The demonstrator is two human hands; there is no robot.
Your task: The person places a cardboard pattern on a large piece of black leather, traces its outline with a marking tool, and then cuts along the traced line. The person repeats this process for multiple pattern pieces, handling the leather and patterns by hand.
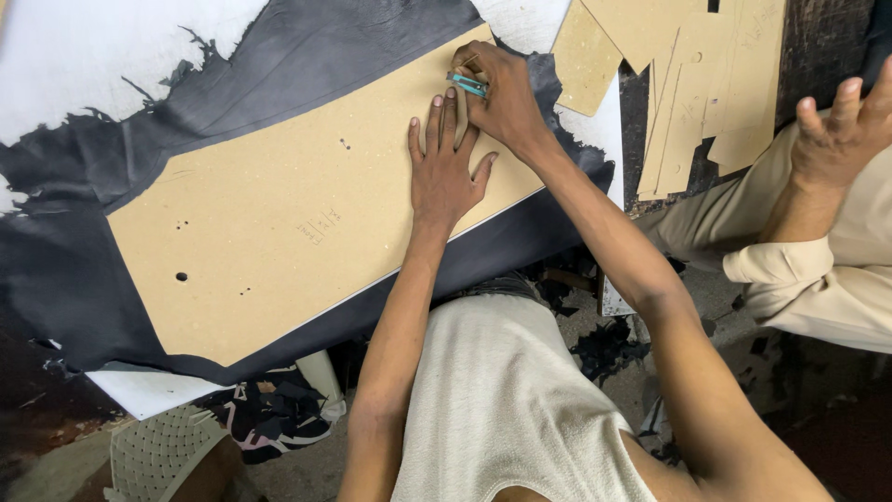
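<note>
Near the person's body, black scraps (279, 414) lie on the floor. Above them a black leather sheet (84, 279) is spread on the white bench (93, 46), and a long tan board (279, 214) lies on the leather. The left hand (444, 167) presses flat on the board, fingers stretched and open. Touching it, the right hand (497, 93) is closed on a small teal tool (467, 85) at the board's far edge. Farther right lie more tan patterns (706, 74), and another person's hand (841, 130) rests on a knee.
</note>
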